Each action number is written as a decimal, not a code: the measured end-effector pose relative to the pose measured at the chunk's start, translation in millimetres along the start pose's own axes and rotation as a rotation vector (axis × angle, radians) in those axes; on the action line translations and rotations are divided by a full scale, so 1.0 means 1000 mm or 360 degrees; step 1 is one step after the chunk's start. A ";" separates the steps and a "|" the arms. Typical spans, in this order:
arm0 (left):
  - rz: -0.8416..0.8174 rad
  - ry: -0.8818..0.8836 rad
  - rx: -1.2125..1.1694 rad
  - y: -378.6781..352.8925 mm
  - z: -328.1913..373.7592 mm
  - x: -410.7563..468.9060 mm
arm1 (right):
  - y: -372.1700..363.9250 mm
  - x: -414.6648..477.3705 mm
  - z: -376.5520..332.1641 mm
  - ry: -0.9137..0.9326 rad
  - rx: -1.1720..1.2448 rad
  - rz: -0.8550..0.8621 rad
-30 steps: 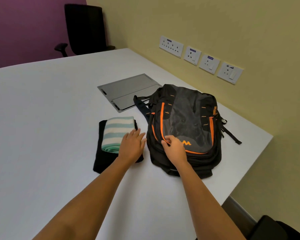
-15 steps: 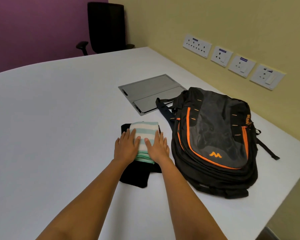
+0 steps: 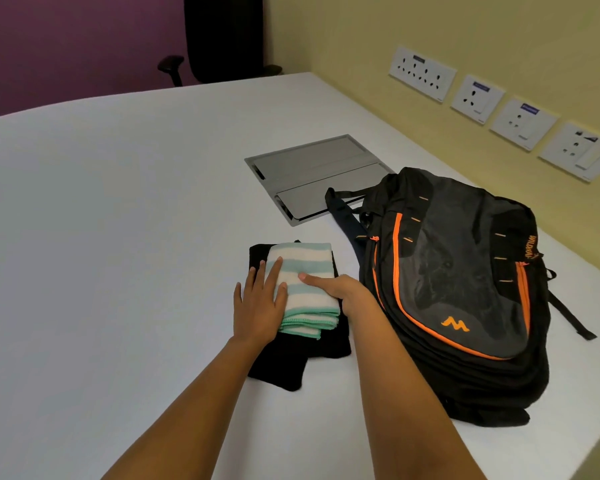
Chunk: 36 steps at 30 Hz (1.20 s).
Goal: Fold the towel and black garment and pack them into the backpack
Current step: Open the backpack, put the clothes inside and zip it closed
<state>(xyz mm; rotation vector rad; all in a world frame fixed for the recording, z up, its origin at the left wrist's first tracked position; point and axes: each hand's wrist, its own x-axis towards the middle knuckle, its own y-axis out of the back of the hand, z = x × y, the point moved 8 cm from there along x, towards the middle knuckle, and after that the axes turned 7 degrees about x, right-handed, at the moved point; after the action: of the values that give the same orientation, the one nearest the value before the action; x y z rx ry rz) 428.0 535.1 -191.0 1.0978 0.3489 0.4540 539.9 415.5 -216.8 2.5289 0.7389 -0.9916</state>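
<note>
A folded towel (image 3: 305,285) with green and white stripes lies on top of a folded black garment (image 3: 291,362) on the white table (image 3: 101,237). My left hand (image 3: 258,303) rests flat on the towel's left side, fingers spread. On the towel's right edge my right hand (image 3: 340,289) has its thumb on top while its fingers curl down the side out of sight. A black and orange backpack (image 3: 465,289) lies flat just right of the pile, its zips apparently closed.
A grey metal cable hatch (image 3: 312,174) is set into the table behind the pile. Wall sockets (image 3: 478,98) line the yellow wall on the right. A black office chair (image 3: 222,36) stands at the far end. The table's edge runs close on the right.
My right hand left the backpack's front and came to the towel's right edge. My left hand shifted to the towel's left side. The camera view moved closer and left.
</note>
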 end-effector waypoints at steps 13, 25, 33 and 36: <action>0.0005 0.0012 -0.0056 0.001 -0.007 -0.001 | -0.009 -0.008 -0.001 0.0066 0.0148 -0.0242; 0.0061 -0.0122 -0.0218 0.026 0.005 -0.011 | -0.015 -0.029 0.016 0.0283 0.0753 -0.0351; 0.0420 0.0026 -0.0702 0.093 0.044 -0.012 | 0.056 -0.087 -0.036 0.0467 0.0756 -0.0330; 0.0375 -0.0009 -0.0658 0.088 0.068 -0.013 | 0.094 -0.116 -0.046 0.0544 0.0820 -0.0297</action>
<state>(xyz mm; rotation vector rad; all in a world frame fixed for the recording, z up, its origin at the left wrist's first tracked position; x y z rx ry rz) 434.0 509.6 -82.5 0.7372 0.1108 0.6977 546.4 320.4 -93.1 3.1804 0.9236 -0.9064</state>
